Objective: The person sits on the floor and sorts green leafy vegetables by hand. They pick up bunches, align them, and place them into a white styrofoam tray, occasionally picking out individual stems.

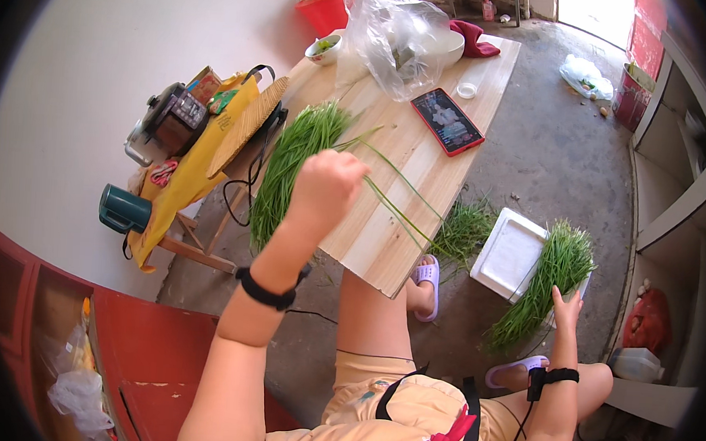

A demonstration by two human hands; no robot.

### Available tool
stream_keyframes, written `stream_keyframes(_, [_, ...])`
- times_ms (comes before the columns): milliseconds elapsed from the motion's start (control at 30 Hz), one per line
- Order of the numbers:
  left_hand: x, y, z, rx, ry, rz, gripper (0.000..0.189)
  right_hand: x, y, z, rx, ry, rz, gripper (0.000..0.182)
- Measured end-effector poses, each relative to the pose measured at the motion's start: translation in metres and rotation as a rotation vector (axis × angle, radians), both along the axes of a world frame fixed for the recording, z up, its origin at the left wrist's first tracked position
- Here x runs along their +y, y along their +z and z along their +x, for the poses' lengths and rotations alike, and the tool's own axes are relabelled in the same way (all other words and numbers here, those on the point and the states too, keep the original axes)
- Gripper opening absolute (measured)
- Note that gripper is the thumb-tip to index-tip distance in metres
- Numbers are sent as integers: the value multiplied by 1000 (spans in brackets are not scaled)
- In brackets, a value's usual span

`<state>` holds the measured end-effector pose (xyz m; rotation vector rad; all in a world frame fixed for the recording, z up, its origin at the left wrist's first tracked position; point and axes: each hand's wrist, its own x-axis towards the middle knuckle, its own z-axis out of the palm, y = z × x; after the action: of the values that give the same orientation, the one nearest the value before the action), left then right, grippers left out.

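My left hand (331, 180) is closed on a few long green stalks (393, 208), which trail over the wooden tabletop towards its near right corner. Beside and partly behind that hand, a thick bunch of green stalks, which look like garlic chives (293, 162), lies along the table's left edge. My right hand (566, 303) reaches down to a second bunch (560, 257) that lies across the side of a white foam box (505, 257) on the floor. Its thumb and a finger are apart against the stalks; whether it grips any cannot be told.
A red-cased phone (448, 122), a white cap (466, 90), a clear plastic bag (394, 41) and a bowl (324, 49) are on the wooden table (363, 245). Loose greens (465, 227) lie on the floor. A side table holds a cooker (171, 118) and a green mug (124, 209).
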<state>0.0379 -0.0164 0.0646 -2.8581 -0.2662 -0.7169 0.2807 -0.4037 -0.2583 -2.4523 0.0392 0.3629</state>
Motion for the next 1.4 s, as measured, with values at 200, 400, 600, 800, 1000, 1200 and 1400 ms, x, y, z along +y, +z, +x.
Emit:
stream_keyframes(200, [-121, 11, -8, -39, -350, -391, 20, -17, -6, -4, -4, 46, 127, 84])
stream_keyframes(400, [-190, -32, 34, -133, -550, -818, 8, -42, 18, -20, -157, 112, 167, 65])
stream_keyframes(600, [-196, -139, 75, 89, -322, -1003, 14, -57, 111, -60, -30, 130, 371, 51])
stream_keyframes(800, [-137, -251, 112, 58, -15, -1591, 35, -45, 158, -81, -41, 315, 521, 48])
stream_keyframes(1000, [-165, -172, 89, 508, -58, -695, 65, -25, 170, -82, 33, 429, 585, 46])
stream_keyframes(1200, [-143, -1, 40, 687, -206, -680, 37, 4, 168, -56, 39, 588, 561, 44])
stream_keyframes(1400, [33, 16, 112, 50, 46, -696, 36, 38, 155, -55, 101, 636, 727, 42])
